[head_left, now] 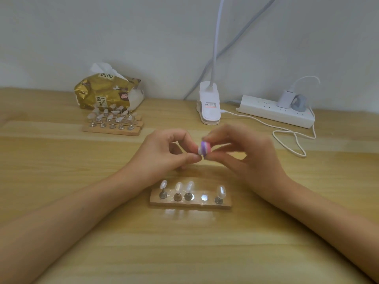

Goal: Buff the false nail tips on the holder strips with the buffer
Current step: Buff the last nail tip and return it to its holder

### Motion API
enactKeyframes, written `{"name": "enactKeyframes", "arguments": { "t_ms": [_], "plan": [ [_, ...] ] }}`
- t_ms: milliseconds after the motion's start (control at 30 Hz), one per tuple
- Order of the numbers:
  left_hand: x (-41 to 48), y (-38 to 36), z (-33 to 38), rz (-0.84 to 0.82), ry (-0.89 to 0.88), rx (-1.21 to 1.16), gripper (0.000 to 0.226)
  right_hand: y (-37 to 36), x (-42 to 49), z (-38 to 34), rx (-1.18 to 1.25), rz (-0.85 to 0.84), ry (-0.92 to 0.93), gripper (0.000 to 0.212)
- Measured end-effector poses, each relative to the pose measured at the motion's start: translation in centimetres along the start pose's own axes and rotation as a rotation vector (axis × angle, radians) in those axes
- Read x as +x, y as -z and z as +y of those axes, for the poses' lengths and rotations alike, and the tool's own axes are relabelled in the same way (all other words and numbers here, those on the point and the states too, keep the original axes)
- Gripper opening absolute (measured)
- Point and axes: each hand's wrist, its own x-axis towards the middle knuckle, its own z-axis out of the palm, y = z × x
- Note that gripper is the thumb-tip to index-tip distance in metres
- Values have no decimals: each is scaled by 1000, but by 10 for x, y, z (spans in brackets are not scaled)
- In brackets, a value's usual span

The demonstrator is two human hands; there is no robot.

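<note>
1. Head view: pinching the striped buffer [204, 150] between thumb and curled fingertips of the right hand [244, 152], raised above the table [61, 201].
2. Curling the left hand [164, 152], its thumb tip touching the buffer's lower left edge; cannot tell what it is gripping.
3. Standing just nearer than both hands: holder strip [190, 203] bearing 4 upright nail tips [178, 187].
</note>
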Motion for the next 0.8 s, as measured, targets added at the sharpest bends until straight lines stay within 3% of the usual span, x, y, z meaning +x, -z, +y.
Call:
{"name": "enactKeyframes", "arguments": {
  "t_ms": [67, 167, 300, 400, 500, 600, 733, 800],
  "plan": [
    [0, 0, 0, 7, 2, -10, 15, 0, -1, 1, -9, -44, -63, 15],
    [0, 0, 1, -9, -9, 0, 15, 0, 2, -1, 0, 58, 40, 17],
    [0, -1, 1, -2, -9, 4, 17, 1, 0, 0, -8, -30, -57, 13],
    [0, -1, 2, -2, -15, 12, 18, 2, 2, -1, -5, 53, 39, 17],
    [0, -1, 1, 2, -7, 14, 19, 1, 2, 0, -8, -50, -48, 14],
    [-1, -1, 2, -5, -6, -5, 19, 2, 3, 0, 3, 54, 18, 16],
    [-1, -1, 2, 0, -1, 0, 17, 3, 2, 1, 4, -62, -51, 14],
    [-2, -1, 3, 0, -3, -16, 18, 3, 2, 1, 8, 25, -15, 16]
  ]
}}
